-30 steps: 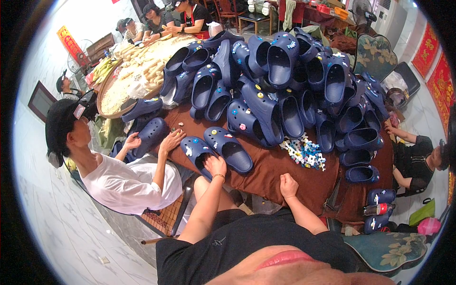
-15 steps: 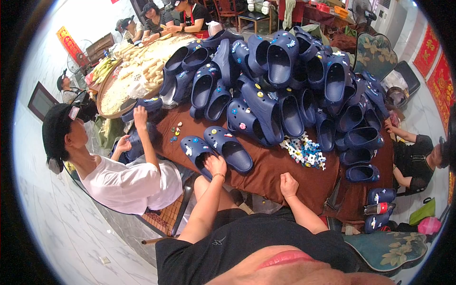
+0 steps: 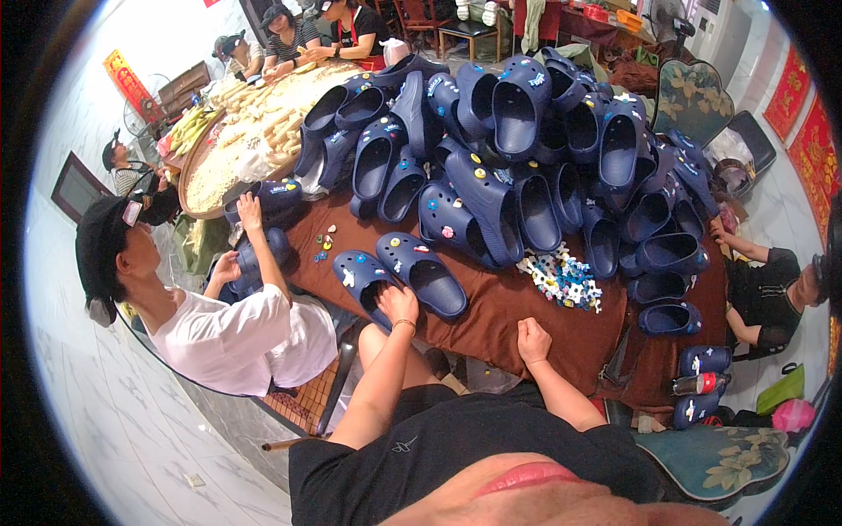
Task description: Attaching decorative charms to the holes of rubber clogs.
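Left hand (image 3: 397,304) reaches forward, fingers clamped on the heel of a navy clog (image 3: 361,279) lying just ahead on the brown surface (image 3: 491,307). Right hand (image 3: 532,337) rests fisted, fingers curled together, a charm pile (image 3: 561,279) just beyond.

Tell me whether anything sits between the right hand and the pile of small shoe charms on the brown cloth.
Nothing visible does. The right hand rests as a fist at the near edge of the brown cloth, and only bare cloth lies between it and the pile of charms. The left hand is off to the side, on a blue clog.
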The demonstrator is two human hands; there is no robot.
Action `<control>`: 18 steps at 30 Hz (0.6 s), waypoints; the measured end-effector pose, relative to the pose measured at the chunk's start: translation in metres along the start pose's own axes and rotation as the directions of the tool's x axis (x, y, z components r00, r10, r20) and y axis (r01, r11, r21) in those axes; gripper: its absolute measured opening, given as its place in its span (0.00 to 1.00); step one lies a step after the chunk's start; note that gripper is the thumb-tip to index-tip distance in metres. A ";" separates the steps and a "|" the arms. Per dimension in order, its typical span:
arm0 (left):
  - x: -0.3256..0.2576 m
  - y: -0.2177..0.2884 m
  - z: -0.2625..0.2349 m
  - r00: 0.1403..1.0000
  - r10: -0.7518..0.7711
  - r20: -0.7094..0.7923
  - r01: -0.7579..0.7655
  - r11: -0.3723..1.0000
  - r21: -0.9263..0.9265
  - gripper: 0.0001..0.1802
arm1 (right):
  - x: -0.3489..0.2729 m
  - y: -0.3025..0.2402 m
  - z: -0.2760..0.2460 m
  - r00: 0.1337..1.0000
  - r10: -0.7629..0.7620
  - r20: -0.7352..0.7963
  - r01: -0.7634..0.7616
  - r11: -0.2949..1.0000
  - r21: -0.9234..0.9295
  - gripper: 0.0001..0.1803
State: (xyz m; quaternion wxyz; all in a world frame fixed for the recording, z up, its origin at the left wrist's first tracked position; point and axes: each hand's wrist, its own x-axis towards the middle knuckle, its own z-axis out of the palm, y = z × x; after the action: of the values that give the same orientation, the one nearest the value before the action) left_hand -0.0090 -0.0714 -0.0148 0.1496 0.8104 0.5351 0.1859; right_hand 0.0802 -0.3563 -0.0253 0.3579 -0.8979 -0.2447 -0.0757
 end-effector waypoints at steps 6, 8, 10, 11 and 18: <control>0.001 -0.001 0.001 1.000 -0.013 0.023 0.012 1.000 0.015 0.18 | 0.000 -0.002 -0.001 1.000 -0.003 -0.003 0.003 1.000 0.004 0.13; 0.001 -0.001 0.001 1.000 -0.009 0.016 0.008 1.000 0.020 0.18 | 0.000 -0.003 -0.002 1.000 -0.004 -0.002 0.004 1.000 0.002 0.13; 0.002 0.000 0.000 0.999 -0.002 0.036 0.001 1.000 0.025 0.19 | 0.000 -0.002 -0.002 1.000 -0.001 -0.002 0.001 1.000 -0.006 0.13; 0.002 0.000 0.000 0.999 0.004 0.054 -0.005 1.000 0.031 0.20 | 0.000 -0.001 -0.002 1.000 0.001 -0.003 -0.001 1.000 -0.007 0.13; 0.002 -0.005 0.005 1.000 0.014 -0.006 -0.014 0.999 0.029 0.20 | 0.001 -0.002 0.000 1.000 0.001 -0.003 -0.001 1.000 0.009 0.13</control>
State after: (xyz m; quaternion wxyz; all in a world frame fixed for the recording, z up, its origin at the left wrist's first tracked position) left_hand -0.0097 -0.0676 -0.0213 0.1350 0.8157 0.5323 0.1818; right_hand 0.0796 -0.3549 -0.0239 0.3621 -0.8964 -0.2443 -0.0757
